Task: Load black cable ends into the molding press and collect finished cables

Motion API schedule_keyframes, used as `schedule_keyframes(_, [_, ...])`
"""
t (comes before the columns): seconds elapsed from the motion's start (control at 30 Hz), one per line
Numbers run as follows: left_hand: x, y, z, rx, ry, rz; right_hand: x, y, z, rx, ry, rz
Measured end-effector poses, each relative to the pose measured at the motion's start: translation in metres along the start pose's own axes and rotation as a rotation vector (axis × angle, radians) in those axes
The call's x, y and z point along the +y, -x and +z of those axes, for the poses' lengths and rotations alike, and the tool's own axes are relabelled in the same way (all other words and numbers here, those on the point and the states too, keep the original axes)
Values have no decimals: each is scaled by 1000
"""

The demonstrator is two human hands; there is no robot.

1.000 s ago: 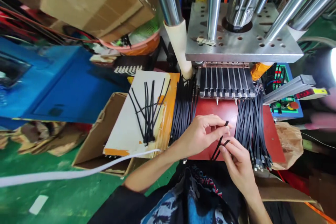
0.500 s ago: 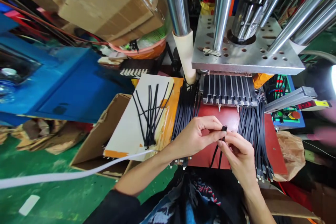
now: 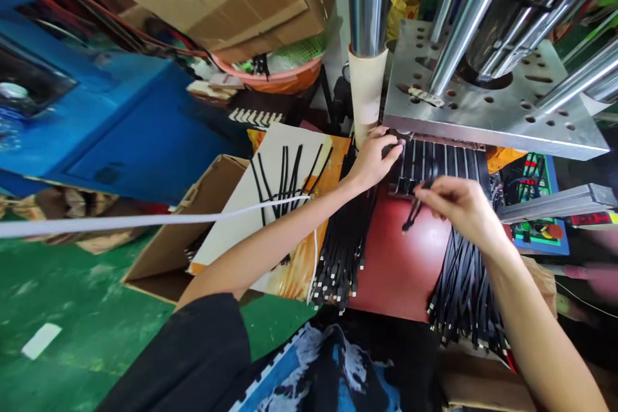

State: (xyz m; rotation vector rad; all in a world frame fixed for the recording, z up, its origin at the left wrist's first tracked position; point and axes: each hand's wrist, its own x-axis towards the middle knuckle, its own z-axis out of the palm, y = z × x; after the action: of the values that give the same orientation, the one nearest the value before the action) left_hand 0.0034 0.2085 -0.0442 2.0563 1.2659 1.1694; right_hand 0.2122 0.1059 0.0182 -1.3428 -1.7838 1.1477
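Note:
My left hand (image 3: pixel 375 156) reaches to the left end of the grooved black mould (image 3: pixel 437 164) under the press plate (image 3: pixel 487 106), fingers curled onto a black cable end there. My right hand (image 3: pixel 461 206) hovers over the red plate (image 3: pixel 400 257), pinching a short black cable piece (image 3: pixel 411 215) that dangles from its fingers. Bundles of black cables lie on both sides: one bundle (image 3: pixel 340 251) on the left of the red plate, another bundle (image 3: pixel 463 290) on the right.
A white board (image 3: pixel 241 206) with several loose black cables lies over an open cardboard box (image 3: pixel 178 238). A white cord (image 3: pixel 145 222) crosses the view. Steel columns (image 3: pixel 369 0) rise from the press. A blue machine (image 3: pixel 96 129) stands at left; a control panel (image 3: pixel 538 228) at right.
Both hands have left the spot near my body and moved up to the mould. The left hand now touches the mould's left end; the right carries the cable piece alone.

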Motion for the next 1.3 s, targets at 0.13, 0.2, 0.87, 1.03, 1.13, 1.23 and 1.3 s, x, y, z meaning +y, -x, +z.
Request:
schedule_keyframes(0.13, [0, 18, -14, 14, -8, 148, 9, -66, -10, 52, -29, -47])
schedule_keyframes(0.2, [3, 36, -28, -94, -57, 340, 14, -82, -7, 52, 5, -72])
schedule_keyframes(0.87, [46, 83, -24, -368, -730, 412, 23, -52, 8, 334, 578, -215])
schedule_keyframes(1.03, [56, 67, -23, -421, -687, 319, 18, -29, 14, 163, 1047, -161])
schedule_keyframes(1.13, [52, 38, -20, -407, -660, 243, 13, -54, 16, 183, 1162, -82])
schedule_keyframes(1.23, [42, 11, -16, -399, -656, 219, 6, -73, 17, 199, 1229, -76])
schedule_keyframes(1.3, [35, 1, -13, -389, -653, 226, 2, -76, 16, 204, 1249, -75])
